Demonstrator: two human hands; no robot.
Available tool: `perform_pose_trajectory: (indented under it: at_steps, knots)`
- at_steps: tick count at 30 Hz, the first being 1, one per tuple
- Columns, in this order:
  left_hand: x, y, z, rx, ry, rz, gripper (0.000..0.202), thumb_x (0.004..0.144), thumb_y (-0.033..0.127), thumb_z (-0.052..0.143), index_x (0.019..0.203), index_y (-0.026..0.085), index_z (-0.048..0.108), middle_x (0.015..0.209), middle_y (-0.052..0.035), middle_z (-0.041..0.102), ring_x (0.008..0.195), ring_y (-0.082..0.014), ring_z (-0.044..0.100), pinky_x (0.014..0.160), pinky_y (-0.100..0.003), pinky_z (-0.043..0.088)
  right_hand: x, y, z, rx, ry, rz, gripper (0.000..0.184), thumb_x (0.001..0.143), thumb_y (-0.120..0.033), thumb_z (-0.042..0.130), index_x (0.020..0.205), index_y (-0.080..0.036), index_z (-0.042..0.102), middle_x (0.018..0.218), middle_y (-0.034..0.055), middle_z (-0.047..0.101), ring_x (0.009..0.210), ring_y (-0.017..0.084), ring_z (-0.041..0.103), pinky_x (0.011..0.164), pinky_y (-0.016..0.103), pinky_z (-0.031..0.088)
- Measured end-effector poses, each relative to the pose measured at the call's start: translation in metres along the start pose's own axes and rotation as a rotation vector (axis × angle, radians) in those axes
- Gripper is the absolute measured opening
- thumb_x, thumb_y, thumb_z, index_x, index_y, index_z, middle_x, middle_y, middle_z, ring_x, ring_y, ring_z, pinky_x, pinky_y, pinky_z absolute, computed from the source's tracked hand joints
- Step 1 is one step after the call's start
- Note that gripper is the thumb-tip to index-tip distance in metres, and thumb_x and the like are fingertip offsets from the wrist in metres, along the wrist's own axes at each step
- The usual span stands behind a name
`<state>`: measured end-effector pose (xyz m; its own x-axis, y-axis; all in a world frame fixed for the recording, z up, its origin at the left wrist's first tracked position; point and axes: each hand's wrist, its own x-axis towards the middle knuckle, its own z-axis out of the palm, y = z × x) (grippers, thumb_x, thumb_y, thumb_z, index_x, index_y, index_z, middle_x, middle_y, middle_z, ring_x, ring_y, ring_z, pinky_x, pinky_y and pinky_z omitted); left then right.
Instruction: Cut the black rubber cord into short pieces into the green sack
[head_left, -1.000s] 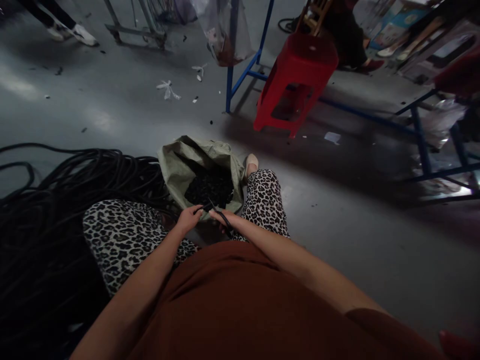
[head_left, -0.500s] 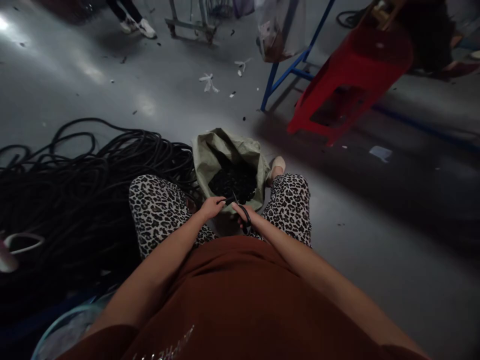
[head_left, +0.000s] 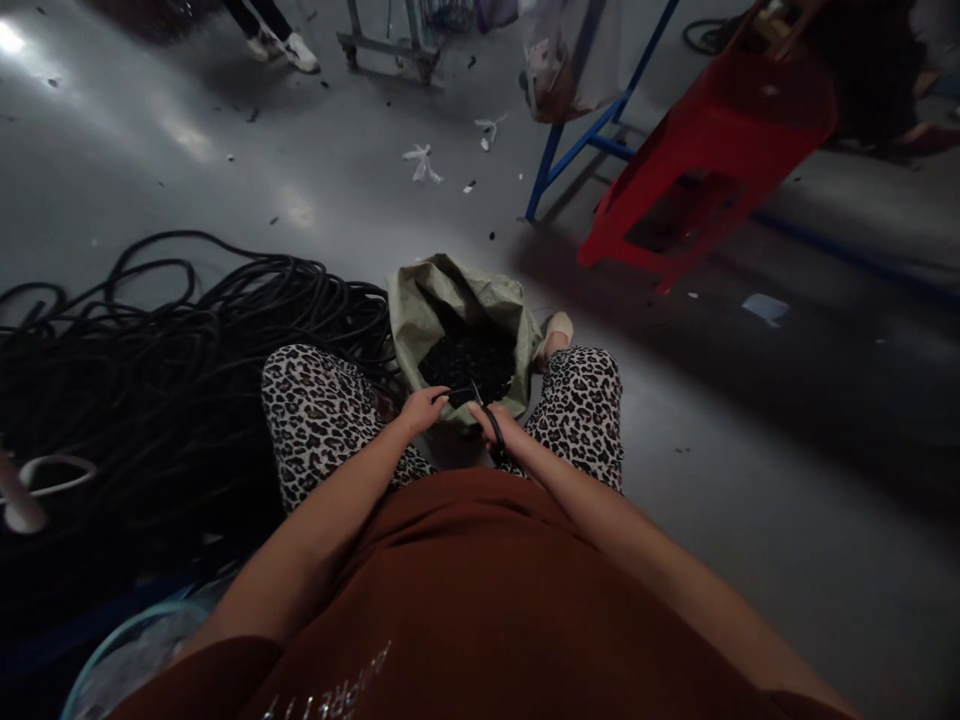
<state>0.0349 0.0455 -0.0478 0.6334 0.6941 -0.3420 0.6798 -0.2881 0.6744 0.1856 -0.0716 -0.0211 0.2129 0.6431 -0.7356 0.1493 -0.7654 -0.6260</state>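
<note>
Between my knees stands an open woven sack with many small black pieces inside. My left hand is closed on a thin black strip at the sack's near rim. The strip's end points toward the blades in my other hand. My right hand grips black-handled scissors, blades pointing up over the sack's mouth. Whether the blades touch the strip is too small to tell.
A large heap of black cord lies to the left. A red plastic stool and a blue metal frame stand ahead on the right. Bottom left is a light-blue-rimmed basket. White scraps litter the floor.
The view has shifted slightly. My hands have moved a little apart, and the scissors sit slightly farther right of my left hand.
</note>
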Motion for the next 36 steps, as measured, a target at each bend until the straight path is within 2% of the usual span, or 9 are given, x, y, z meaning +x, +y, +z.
perform_pose_trajectory:
  at_steps: [5,10,16,24,30,36]
  knots:
    - [0.005,-0.006,0.000,0.060,0.007,-0.002,0.036,0.083,0.025,0.051,0.113,0.017,0.068,0.115,-0.0071,0.069,0.109,-0.0236,0.061,0.099,-0.035,0.045,-0.001,0.000,-0.002,-0.032,0.029,0.018,0.044,0.092,-0.053,0.047,0.083,-0.012,0.061,0.049,0.0000,0.052,0.033,0.012,0.050,0.033,0.020,0.039]
    - [0.007,-0.010,-0.001,0.067,0.037,-0.025,0.035,0.082,0.025,0.052,0.111,0.017,0.069,0.114,-0.0070,0.069,0.109,-0.0242,0.061,0.099,-0.036,0.045,-0.002,0.000,-0.004,0.026,0.029,0.067,0.043,0.090,-0.053,0.051,0.080,-0.012,0.061,0.048,-0.0012,0.049,0.035,0.012,0.049,0.034,0.019,0.038]
    - [0.007,-0.009,-0.001,0.070,0.054,-0.037,0.035,0.082,0.025,0.052,0.111,0.016,0.069,0.115,-0.0083,0.068,0.111,-0.0252,0.061,0.100,-0.036,0.045,-0.010,-0.010,-0.006,0.100,-0.028,0.152,0.045,0.092,-0.054,0.046,0.094,-0.011,0.060,0.047,-0.0026,0.048,0.033,0.011,0.048,0.033,0.018,0.039]
    - [0.007,-0.009,-0.002,0.056,0.069,-0.028,0.035,0.082,0.026,0.052,0.111,0.019,0.069,0.112,-0.0052,0.070,0.109,-0.0227,0.061,0.099,-0.034,0.046,-0.020,-0.020,-0.009,0.066,-0.127,0.102,0.050,0.096,-0.052,0.040,0.114,-0.008,0.056,0.050,-0.0003,0.052,0.037,0.011,0.052,0.038,0.016,0.042]
    - [0.006,-0.007,0.000,0.069,0.048,-0.020,0.038,0.083,0.028,0.050,0.113,0.015,0.067,0.116,-0.0086,0.068,0.111,-0.0244,0.060,0.099,-0.035,0.045,-0.018,-0.017,-0.008,0.024,-0.152,0.083,0.053,0.096,-0.054,0.039,0.114,-0.007,0.056,0.051,-0.0001,0.053,0.039,0.011,0.052,0.041,0.016,0.042]
    - [0.004,-0.004,0.000,0.031,0.035,0.005,0.037,0.080,0.028,0.051,0.110,0.016,0.069,0.113,-0.0076,0.069,0.107,-0.0236,0.062,0.098,-0.035,0.046,-0.012,-0.014,-0.006,0.049,-0.154,0.110,0.055,0.094,-0.058,0.039,0.111,-0.009,0.056,0.050,-0.0002,0.053,0.038,0.012,0.053,0.040,0.017,0.043]
